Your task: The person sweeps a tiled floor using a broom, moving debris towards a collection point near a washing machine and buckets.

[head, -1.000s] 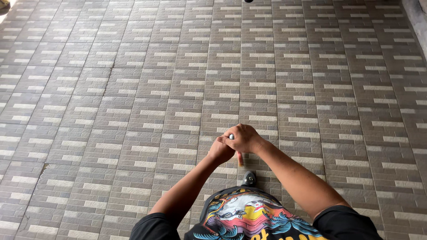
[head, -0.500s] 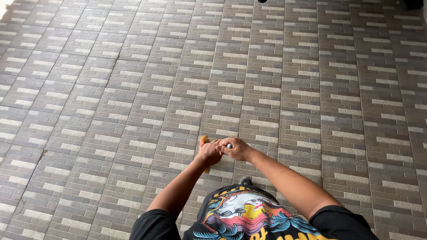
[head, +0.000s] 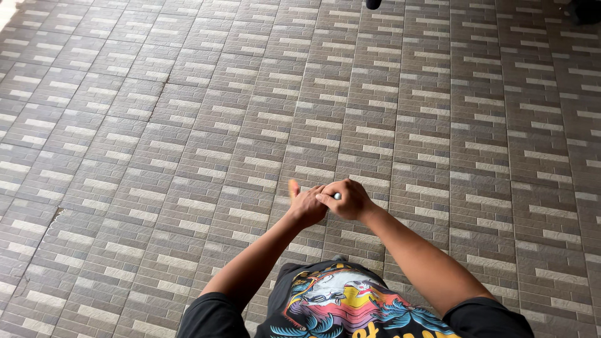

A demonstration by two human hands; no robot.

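Above the brick-patterned tiled floor, the 2 hands meet in front of the black printed shirt, the left hand clenched around an orange-tipped object and the right hand pinching its small silvery end.

A tiled floor, probably a porch or yard of a home, though the view shows little else. Its grey-brown tiles carry a brick-like pattern with pale bars, some grout lines are cracked, and daylight brightens the floor's far left corner.
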